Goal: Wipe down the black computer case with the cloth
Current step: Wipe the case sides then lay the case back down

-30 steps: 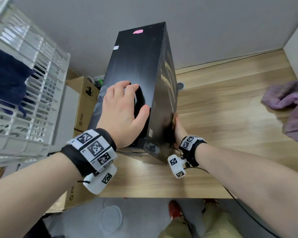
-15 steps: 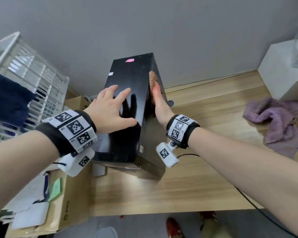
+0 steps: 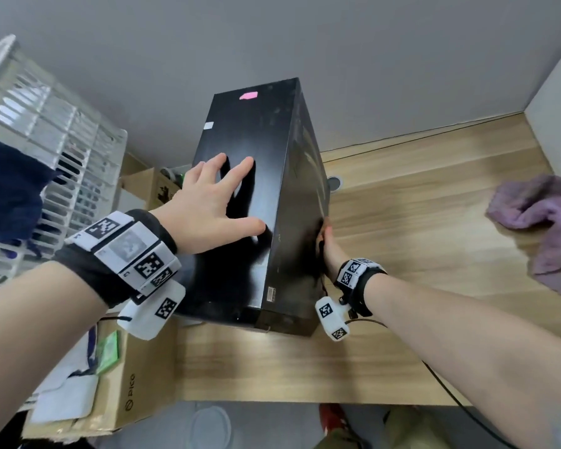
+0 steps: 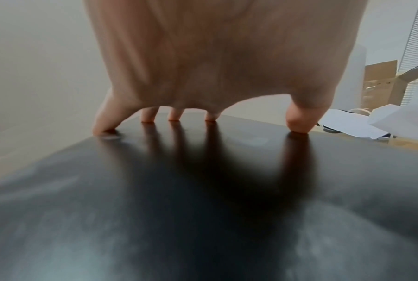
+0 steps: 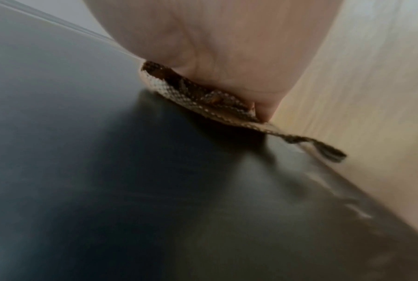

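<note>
Glossy black case, seemingly woven cloth

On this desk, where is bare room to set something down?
Bare wood lies between the computer case and the purple towel, and along the desk's near edge. Crowded: the case's right side, where the right hand presses the cloth.

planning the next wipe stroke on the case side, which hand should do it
Right hand: it already presses the cloth flat against the black case side. The left hand only steadies the top, fingers spread.
</note>
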